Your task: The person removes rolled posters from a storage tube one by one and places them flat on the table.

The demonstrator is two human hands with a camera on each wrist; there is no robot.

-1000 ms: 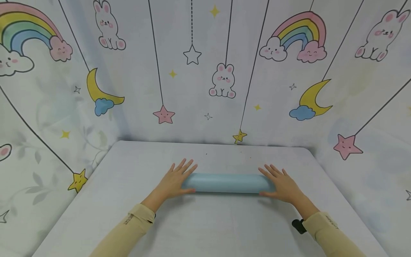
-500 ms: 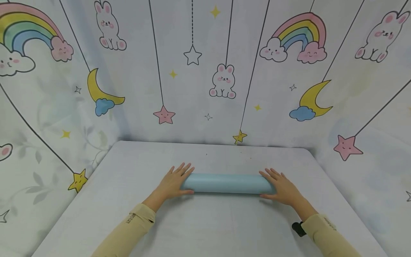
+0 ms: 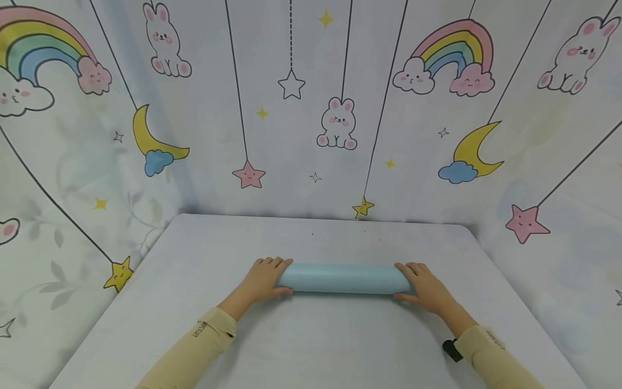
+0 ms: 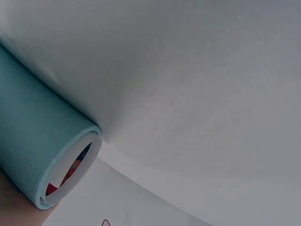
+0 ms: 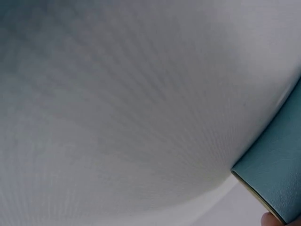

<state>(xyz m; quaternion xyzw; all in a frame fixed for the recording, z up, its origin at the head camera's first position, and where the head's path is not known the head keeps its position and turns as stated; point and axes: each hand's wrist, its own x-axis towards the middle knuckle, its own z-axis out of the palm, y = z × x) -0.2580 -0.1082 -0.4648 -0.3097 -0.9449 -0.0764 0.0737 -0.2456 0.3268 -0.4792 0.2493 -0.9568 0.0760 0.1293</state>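
A light blue rolled-up mat (image 3: 345, 278) lies crosswise on the white table in the head view. My left hand (image 3: 264, 278) grips its left end, thumb on the near side and fingers bent over the far side. The right hand (image 3: 423, 286) holds the opposite end in the same way. Up close in the left wrist view, the rolled-up mat (image 4: 37, 127) has a leathery grain, and its open end shows a white layer with red and dark patches inside. In the right wrist view, a fingertip (image 5: 270, 220) touches the rim of the rolled-up mat (image 5: 277, 165).
The white table (image 3: 340, 346) meets a patterned backdrop (image 3: 209, 135) at its back and sides. Beige sleeves (image 3: 189, 346) cover both forearms. A small black object (image 3: 452, 350) shows at the right cuff.
Spread fingers on both hands have come down and bent round the ends of the rolled-up mat. The mat itself stays in nearly the same spot.
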